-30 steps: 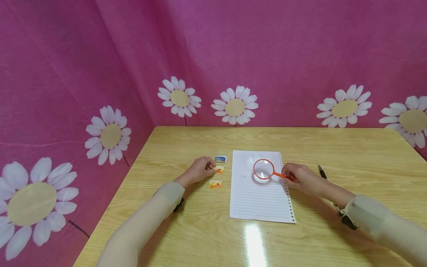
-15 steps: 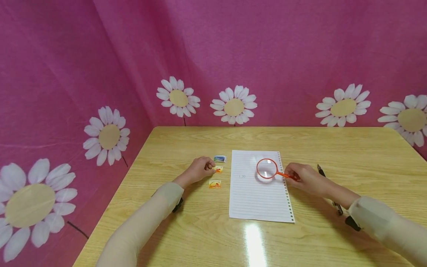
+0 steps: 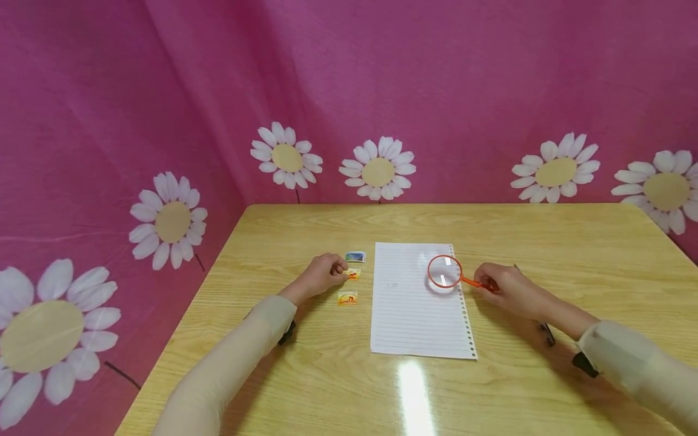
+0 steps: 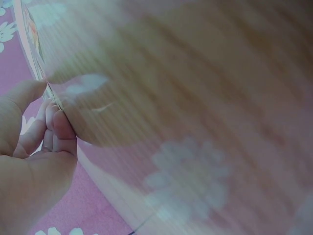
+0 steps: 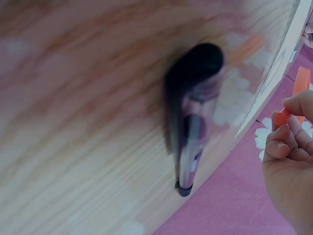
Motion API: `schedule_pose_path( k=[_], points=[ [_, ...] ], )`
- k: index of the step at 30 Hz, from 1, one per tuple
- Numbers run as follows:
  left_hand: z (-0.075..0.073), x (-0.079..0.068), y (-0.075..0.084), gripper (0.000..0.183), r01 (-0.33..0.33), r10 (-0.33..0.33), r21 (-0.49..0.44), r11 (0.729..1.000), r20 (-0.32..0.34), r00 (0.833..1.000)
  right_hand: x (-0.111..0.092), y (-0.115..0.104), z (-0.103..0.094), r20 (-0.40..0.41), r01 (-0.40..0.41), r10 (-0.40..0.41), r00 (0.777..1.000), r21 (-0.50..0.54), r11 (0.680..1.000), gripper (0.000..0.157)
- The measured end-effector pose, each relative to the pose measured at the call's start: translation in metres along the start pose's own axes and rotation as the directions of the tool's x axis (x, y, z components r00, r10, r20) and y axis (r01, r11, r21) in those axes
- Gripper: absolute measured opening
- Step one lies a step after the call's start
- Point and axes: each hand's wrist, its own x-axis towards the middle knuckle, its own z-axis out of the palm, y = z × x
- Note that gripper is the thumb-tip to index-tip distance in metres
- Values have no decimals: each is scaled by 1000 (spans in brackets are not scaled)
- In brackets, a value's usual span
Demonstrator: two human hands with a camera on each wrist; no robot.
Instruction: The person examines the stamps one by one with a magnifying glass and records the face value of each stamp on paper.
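In the head view my left hand (image 3: 322, 274) is at the left edge of a small yellow-and-red stamp (image 3: 353, 274), the middle one of three in a column. Thumb and fingertips pinch at its edge; the left wrist view shows them low at the tabletop. Above it lies a blue-green stamp (image 3: 356, 257), below it another yellow stamp (image 3: 347, 298). My right hand (image 3: 504, 289) grips the orange handle of a magnifying glass (image 3: 470, 281), whose round lens hovers over the upper right of a lined sheet (image 3: 414, 327). Faint writing, seemingly "1.20", marks the sheet's left side.
A black-and-clear pen (image 5: 195, 132) lies on the table under my right forearm, partly hidden in the head view. The wooden table (image 3: 305, 387) meets a pink flowered curtain (image 3: 436, 79) at its back and left. A light glare shows near the front.
My right hand has drawn the magnifying glass slightly right across the sheet. My left hand stays at the middle stamp. The whole head view has shifted a little.
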Motion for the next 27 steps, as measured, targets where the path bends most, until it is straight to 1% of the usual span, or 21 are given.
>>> schedule_pose_path(
  k=[7,11,15,18,23,27],
  points=[
    [-2,-1,0,17,-5,5,-6,1000,4,1000,-9,5,-6,-11,-9,9,1000,-17,1000,24],
    [-2,-1,-3,16,-34,34,-4,999,1,999,-13,6,-9,-6,-17,17,1000,-33,999,24],
    [0,-1,-5,17,-46,46,-12,999,13,999,-18,7,-12,-10,-27,27,1000,-42,999,25],
    [1,0,-6,18,-43,43,-18,999,18,999,-22,9,-15,-13,-31,31,999,-50,998,26],
    [2,2,-5,17,-28,28,-9,1000,7,1000,-28,13,-21,-6,-31,31,1000,-53,998,26],
    [1,2,-5,16,-22,22,-9,1000,6,1000,-30,14,-22,-14,-20,19,1000,-50,999,25]
  ],
)
